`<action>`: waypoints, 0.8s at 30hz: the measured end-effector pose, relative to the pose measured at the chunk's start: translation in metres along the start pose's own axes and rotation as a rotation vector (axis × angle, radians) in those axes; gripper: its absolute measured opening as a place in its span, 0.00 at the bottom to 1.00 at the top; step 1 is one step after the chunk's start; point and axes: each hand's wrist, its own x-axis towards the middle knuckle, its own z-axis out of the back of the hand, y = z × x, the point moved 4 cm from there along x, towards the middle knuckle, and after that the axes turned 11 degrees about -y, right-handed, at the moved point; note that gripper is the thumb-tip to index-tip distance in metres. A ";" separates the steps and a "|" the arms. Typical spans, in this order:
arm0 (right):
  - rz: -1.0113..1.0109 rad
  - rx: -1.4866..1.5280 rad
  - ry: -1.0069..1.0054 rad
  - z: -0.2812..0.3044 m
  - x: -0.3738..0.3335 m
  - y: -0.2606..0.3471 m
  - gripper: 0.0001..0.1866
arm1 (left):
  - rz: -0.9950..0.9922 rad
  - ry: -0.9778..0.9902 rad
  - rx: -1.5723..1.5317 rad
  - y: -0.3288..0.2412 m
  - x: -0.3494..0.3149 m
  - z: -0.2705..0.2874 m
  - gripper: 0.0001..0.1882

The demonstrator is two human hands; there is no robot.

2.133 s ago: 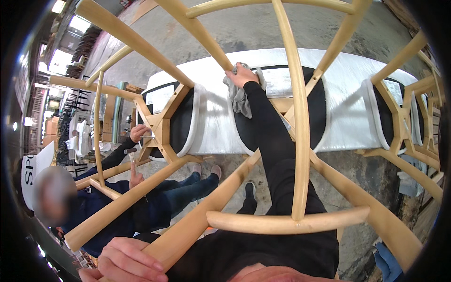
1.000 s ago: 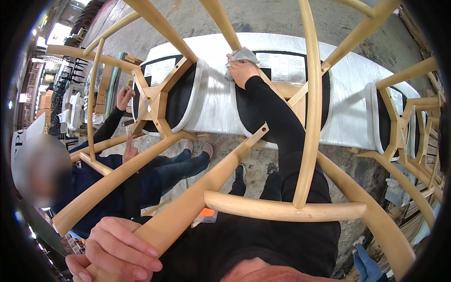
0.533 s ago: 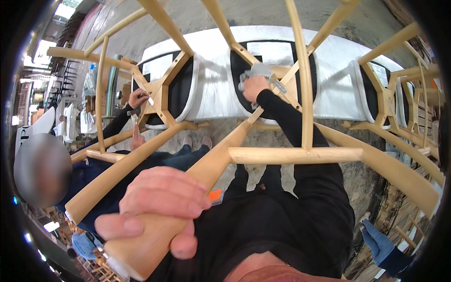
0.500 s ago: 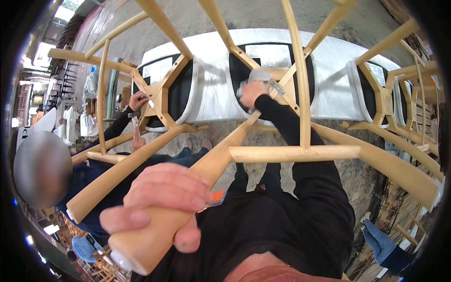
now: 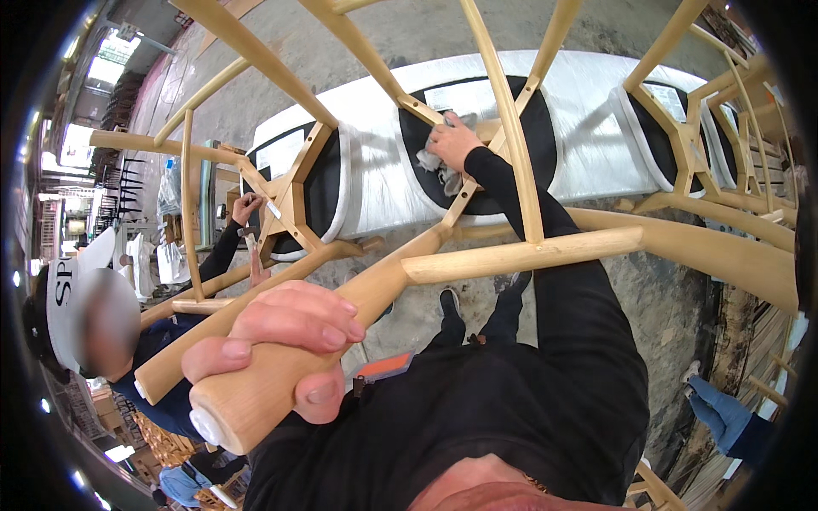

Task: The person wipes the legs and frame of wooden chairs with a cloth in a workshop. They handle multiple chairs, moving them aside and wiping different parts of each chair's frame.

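L hand (image 5: 285,345) clamped round chair leg (image 5: 256,392), R hand (image 5: 454,141) pinching grey cloth (image 5: 433,162) on seat frame

The left hand (image 5: 285,345) grips the end of an upturned wooden chair's leg (image 5: 281,375). The right hand (image 5: 454,143) presses a grey cloth (image 5: 430,160) against the chair frame above the white padded surface (image 5: 588,128). A co-worker (image 5: 111,332) handles a neighbouring chair.

White padded bench (image 5: 588,145) under upturned black-seated wooden chairs (image 5: 511,128).
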 end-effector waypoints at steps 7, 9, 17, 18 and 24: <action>-0.356 0.349 0.453 0.008 -0.035 0.083 0.16 | -0.045 0.036 0.081 0.004 -0.003 0.001 0.24; -0.716 0.701 0.100 0.013 -0.053 0.072 0.21 | -0.104 0.067 0.064 0.005 0.002 -0.008 0.23; -2.006 1.688 -1.420 0.029 -0.192 0.133 0.24 | -0.144 -0.119 0.080 0.009 -0.010 -0.007 0.24; -2.066 1.823 -1.736 0.024 -0.189 0.111 0.24 | -0.149 -0.112 0.064 0.009 -0.010 -0.008 0.24; -2.395 1.109 -1.714 -0.017 -0.171 0.011 0.25 | -0.069 -0.055 -0.010 0.003 -0.008 -0.015 0.22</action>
